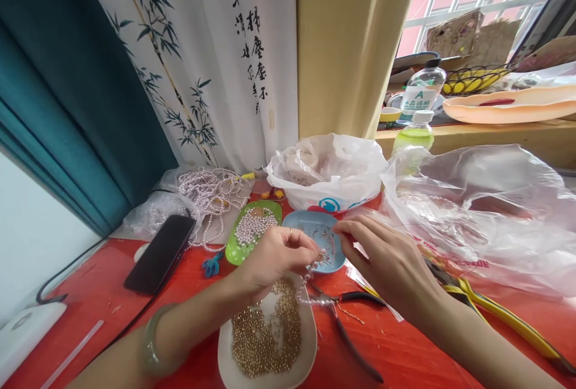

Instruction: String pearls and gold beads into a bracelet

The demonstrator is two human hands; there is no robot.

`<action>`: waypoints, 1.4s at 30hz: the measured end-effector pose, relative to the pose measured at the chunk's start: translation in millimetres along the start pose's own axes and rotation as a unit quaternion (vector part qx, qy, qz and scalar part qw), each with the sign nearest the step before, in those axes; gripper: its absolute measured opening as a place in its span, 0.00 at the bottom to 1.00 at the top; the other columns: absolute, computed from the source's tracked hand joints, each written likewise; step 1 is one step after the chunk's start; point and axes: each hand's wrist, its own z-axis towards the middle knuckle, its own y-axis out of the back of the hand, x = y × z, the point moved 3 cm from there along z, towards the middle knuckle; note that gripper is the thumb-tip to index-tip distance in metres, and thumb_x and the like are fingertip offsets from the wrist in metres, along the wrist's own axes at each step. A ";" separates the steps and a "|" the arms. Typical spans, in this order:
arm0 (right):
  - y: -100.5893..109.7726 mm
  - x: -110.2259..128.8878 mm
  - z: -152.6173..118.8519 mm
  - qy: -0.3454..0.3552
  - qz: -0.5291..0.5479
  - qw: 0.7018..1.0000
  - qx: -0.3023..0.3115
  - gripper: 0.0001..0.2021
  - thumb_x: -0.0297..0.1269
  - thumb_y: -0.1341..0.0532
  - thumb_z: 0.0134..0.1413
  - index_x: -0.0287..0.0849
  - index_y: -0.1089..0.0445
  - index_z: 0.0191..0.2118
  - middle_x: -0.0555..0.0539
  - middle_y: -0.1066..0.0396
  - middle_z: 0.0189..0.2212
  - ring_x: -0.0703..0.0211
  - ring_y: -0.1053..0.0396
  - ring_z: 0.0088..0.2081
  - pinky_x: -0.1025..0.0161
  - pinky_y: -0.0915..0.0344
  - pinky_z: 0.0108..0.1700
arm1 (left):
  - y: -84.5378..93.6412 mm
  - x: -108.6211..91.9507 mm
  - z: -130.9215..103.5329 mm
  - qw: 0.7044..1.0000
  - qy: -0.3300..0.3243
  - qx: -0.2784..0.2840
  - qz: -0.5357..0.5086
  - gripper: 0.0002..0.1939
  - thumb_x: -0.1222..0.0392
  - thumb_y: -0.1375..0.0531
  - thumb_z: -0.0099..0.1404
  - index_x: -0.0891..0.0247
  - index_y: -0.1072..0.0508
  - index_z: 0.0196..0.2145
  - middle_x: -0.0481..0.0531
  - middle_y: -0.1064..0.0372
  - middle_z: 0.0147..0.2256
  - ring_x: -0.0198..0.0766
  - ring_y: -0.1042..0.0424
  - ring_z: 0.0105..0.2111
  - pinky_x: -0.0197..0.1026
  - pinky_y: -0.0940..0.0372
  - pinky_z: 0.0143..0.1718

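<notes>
My left hand [274, 254] pinches a bead strand [310, 284] that hangs just below it over the white dish [310, 341]; my right hand [387, 260], fingertips narrowed, pinches something tiny just beside it.

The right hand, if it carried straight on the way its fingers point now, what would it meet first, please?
Probably the left hand: the right hand points leftward, its fingertips near the beaded strand pinched between them, above the blue dish. Depth is unclear, so it might pass just over that dish instead.
</notes>
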 end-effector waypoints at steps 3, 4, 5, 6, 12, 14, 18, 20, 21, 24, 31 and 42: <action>1.4 -2.4 1.4 -0.049 0.039 0.998 0.008 0.10 0.30 0.50 0.52 0.40 0.32 0.30 0.46 0.28 0.26 0.59 0.32 0.27 0.62 0.37 0.29 | 0.3 0.6 0.0 1.000 0.012 -0.001 -0.006 0.02 0.65 0.40 0.45 0.67 0.31 0.19 0.49 0.33 0.22 0.28 0.37 0.21 0.32 0.41 0.22; 1.4 -3.4 2.0 -0.076 0.063 0.995 0.016 0.09 0.30 0.50 0.50 0.40 0.32 0.30 0.46 0.28 0.26 0.60 0.31 0.27 0.62 0.37 0.28 | 0.5 0.6 0.0 1.000 0.016 -0.002 -0.012 0.03 0.65 0.40 0.46 0.67 0.31 0.20 0.50 0.32 0.22 0.29 0.35 0.22 0.32 0.41 0.22; 1.2 -4.6 2.4 -0.107 0.089 0.990 0.025 0.09 0.30 0.49 0.49 0.41 0.31 0.29 0.47 0.27 0.26 0.61 0.31 0.26 0.63 0.37 0.28 | 0.7 0.4 0.1 1.000 0.017 -0.002 -0.017 0.03 0.64 0.40 0.46 0.67 0.31 0.21 0.50 0.31 0.23 0.29 0.34 0.23 0.32 0.41 0.22; 0.8 -6.1 2.5 -0.141 0.117 0.983 0.034 0.08 0.30 0.48 0.48 0.41 0.31 0.29 0.47 0.27 0.26 0.61 0.32 0.25 0.63 0.37 0.27 | 0.9 0.1 0.1 1.000 0.017 -0.001 -0.021 0.03 0.64 0.40 0.47 0.67 0.31 0.22 0.51 0.31 0.24 0.30 0.33 0.23 0.32 0.41 0.22; -3.2 -12.1 1.3 -0.297 0.332 0.893 0.065 0.08 0.36 0.45 0.48 0.40 0.29 0.30 0.47 0.27 0.26 0.61 0.31 0.28 0.65 0.34 0.27 | 2.2 0.2 0.9 0.998 0.024 0.015 -0.056 0.05 0.63 0.41 0.50 0.68 0.33 0.25 0.51 0.30 0.24 0.30 0.32 0.23 0.32 0.40 0.23; -2.9 -11.5 1.6 -0.330 0.385 0.860 0.059 0.08 0.36 0.44 0.47 0.40 0.29 0.30 0.47 0.27 0.26 0.62 0.31 0.27 0.65 0.34 0.28 | 2.9 1.1 1.9 0.997 0.026 0.016 -0.066 0.05 0.63 0.41 0.50 0.68 0.33 0.25 0.52 0.30 0.25 0.29 0.33 0.22 0.32 0.40 0.23; 0.2 -9.8 2.5 -0.369 0.420 0.828 0.030 0.07 0.36 0.42 0.44 0.41 0.28 0.28 0.48 0.28 0.24 0.63 0.32 0.27 0.65 0.34 0.29 | 3.4 3.0 4.0 0.996 0.036 0.012 -0.086 0.07 0.65 0.40 0.48 0.67 0.33 0.27 0.51 0.31 0.24 0.29 0.34 0.21 0.32 0.41 0.22; 0.5 -10.3 2.3 -0.382 0.429 0.819 0.015 0.06 0.36 0.41 0.43 0.41 0.28 0.28 0.48 0.28 0.23 0.63 0.32 0.26 0.65 0.35 0.28 | 3.1 4.1 4.6 0.995 0.038 0.014 -0.095 0.08 0.66 0.39 0.47 0.66 0.33 0.28 0.51 0.31 0.23 0.29 0.35 0.21 0.33 0.41 0.22; -0.1 -10.9 1.9 -0.388 0.433 0.814 0.009 0.06 0.36 0.40 0.43 0.41 0.28 0.28 0.48 0.28 0.24 0.63 0.32 0.26 0.66 0.35 0.28 | 2.6 4.8 4.8 0.994 0.038 0.018 -0.097 0.08 0.66 0.40 0.47 0.67 0.33 0.29 0.51 0.32 0.23 0.29 0.35 0.21 0.33 0.41 0.22; -5.2 -13.7 -0.6 -0.411 0.453 0.791 -0.007 0.06 0.36 0.39 0.42 0.41 0.28 0.27 0.47 0.27 0.26 0.63 0.33 0.27 0.67 0.36 0.29 | 0.5 6.4 4.4 0.994 0.039 0.036 -0.100 0.06 0.66 0.40 0.49 0.67 0.32 0.28 0.52 0.32 0.25 0.29 0.35 0.24 0.34 0.40 0.27; -18.0 -20.3 -8.0 -0.441 0.545 0.713 -0.028 0.07 0.38 0.38 0.41 0.41 0.26 0.28 0.47 0.28 0.27 0.63 0.33 0.29 0.65 0.37 0.33 | 9.7 -0.9 10.8 0.999 -0.009 0.034 0.032 0.06 0.67 0.43 0.50 0.67 0.30 0.29 0.53 0.30 0.31 0.33 0.33 0.30 0.37 0.40 0.35; -16.7 -18.2 -6.3 -0.423 0.489 0.763 0.009 0.07 0.37 0.38 0.40 0.42 0.32 0.27 0.50 0.30 0.25 0.64 0.35 0.27 0.66 0.40 0.30 | 37.9 7.9 33.1 0.933 -0.069 0.067 0.346 0.08 0.62 0.43 0.52 0.67 0.29 0.30 0.52 0.28 0.30 0.36 0.31 0.31 0.37 0.38 0.33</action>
